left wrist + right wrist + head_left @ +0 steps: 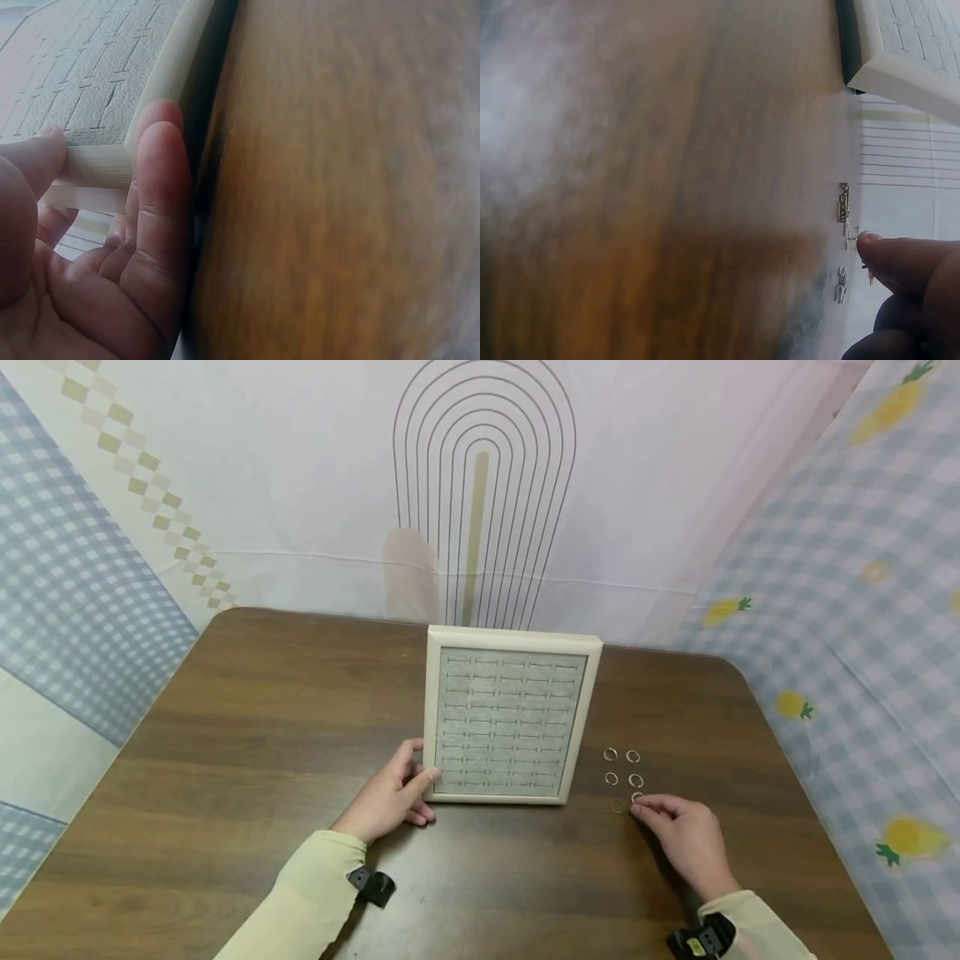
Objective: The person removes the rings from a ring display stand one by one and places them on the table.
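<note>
A ring display frame [513,718] with a cream border and grey padding cut by rows of slits stands on the table, leaning back. My left hand [388,793] grips its lower left corner. In the left wrist view the thumb [46,154] lies on the front edge and the other fingers are around the side and underneath. My right hand [684,837] pinches a small ring [636,797] between thumb and fingertips, low over the table. Several more thin rings [635,781] lie in two columns beside it. The right wrist view shows the fingertips [870,244] close to the rings, seen edge-on.
The brown wooden table [225,777] has rounded far corners. Behind it hangs a white cloth [300,485] with printed arches, and blue checked cloth [862,693] with pineapples hangs at the right. Each wrist wears a black camera strap [372,887].
</note>
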